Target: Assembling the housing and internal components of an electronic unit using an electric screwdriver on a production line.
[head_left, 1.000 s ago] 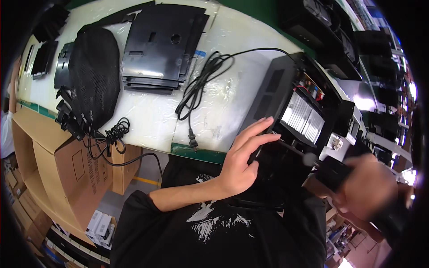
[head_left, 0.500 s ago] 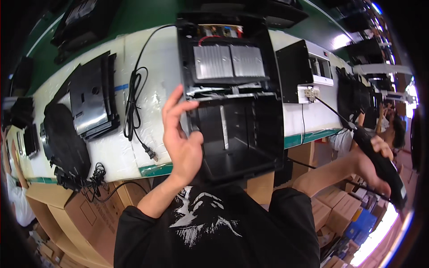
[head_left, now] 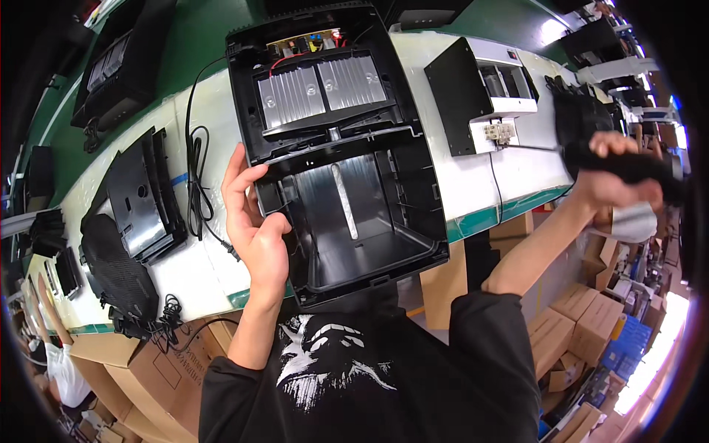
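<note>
Your left hand [head_left: 258, 244], half open, touches the left rim of the black casing [head_left: 334, 153], upper centre. Your right hand [head_left: 609, 188], wrapped round the black driver [head_left: 641, 170] at right, sits higher than before.

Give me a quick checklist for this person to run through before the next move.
1. Left hand at the black housing: ok, at its left side.
2. Left hand's grip firm: cannot tell.
3. Right hand around the black tool: ok, though blurred.
4. Tool's tip touching the pale block: cannot tell; its thin shaft points that way.
5. Housing wholly over the table: seemingly not ok; its near end appears to overhang the edge.
6. Both ribbed metal plates inside the housing: ok, side by side.
</note>
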Tool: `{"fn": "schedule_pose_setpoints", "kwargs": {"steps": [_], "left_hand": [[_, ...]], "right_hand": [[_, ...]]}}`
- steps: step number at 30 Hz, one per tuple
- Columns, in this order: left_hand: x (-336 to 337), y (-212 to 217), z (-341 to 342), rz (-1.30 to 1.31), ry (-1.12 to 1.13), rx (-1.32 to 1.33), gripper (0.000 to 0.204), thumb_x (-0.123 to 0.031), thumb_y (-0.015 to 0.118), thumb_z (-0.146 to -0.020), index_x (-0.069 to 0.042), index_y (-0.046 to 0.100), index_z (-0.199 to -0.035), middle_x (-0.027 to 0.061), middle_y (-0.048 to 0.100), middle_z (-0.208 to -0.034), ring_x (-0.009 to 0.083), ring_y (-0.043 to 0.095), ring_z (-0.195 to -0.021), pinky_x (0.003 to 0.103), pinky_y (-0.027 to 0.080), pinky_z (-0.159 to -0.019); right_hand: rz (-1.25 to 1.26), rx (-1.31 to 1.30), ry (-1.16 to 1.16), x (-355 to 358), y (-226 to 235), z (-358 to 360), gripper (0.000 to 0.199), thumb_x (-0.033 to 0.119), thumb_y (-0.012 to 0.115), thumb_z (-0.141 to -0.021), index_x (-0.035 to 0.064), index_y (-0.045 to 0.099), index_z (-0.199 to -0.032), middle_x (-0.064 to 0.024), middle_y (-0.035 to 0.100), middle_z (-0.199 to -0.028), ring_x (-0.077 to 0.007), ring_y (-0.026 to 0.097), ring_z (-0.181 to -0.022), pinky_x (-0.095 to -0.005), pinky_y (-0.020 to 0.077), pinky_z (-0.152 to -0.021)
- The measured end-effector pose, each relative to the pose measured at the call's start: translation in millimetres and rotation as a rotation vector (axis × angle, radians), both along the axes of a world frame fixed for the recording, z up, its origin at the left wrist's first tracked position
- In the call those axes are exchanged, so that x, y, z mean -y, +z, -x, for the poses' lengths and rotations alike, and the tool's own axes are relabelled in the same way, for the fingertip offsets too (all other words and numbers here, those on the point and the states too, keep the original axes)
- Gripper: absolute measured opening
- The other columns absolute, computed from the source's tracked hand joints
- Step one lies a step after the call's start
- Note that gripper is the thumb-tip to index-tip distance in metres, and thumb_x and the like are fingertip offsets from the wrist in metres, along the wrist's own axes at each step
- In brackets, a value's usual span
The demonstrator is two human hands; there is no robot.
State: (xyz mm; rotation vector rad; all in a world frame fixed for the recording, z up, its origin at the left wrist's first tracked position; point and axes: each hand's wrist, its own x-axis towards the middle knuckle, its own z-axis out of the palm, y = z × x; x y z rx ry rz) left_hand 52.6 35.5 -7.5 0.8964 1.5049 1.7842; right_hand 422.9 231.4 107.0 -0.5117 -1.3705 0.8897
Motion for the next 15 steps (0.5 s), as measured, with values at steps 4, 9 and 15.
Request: {"fn": "schedule_pose_setpoints", "kwargs": {"steps": [4,9,15], "left_hand": [[1.2,1.9,-0.5,0.023,0.006,0.02,0.061,0.013,0.038,-0.051,-0.004,0.054,-0.107,0.0118,0.031,-0.142,0.0255,0.03,-0.133,0.033,0.027,-0.107],[0.1,-5.0,1.2,-0.023,0.012,-0.029,0.061,0.014,0.038,-0.05,-0.004,0.054,-0.106,0.0125,0.031,-0.141,0.0263,0.031,-0.132,0.034,0.026,-0.108],[-0.5,-4.6,0.0,-0.032,0.009,-0.005,0.059,0.014,0.038,-0.051,-0.003,0.055,-0.104,0.0137,0.033,-0.141,0.0271,0.029,-0.133,0.036,0.022,-0.11]], "right_hand": [[0.025,0.128,-0.362,-39.9,18.3,67.0,0.052,0.055,0.047,-0.086,0.0047,0.048,-0.099,-0.0105,0.051,-0.069,-0.022,0.049,-0.056,-0.0341,0.0408,-0.052],[0.026,0.371,-0.41,-58.4,24.0,94.1,0.039,0.039,0.041,-0.094,0.0001,0.048,-0.092,-0.0086,0.055,-0.063,-0.0184,0.052,-0.047,-0.0287,0.0442,-0.044],[0.111,0.243,-0.374,-20.1,10.5,82.4,0.038,0.041,0.042,-0.091,0.0056,0.048,-0.104,-0.0095,0.052,-0.068,-0.0198,0.048,-0.051,-0.0307,0.041,-0.046]]}}
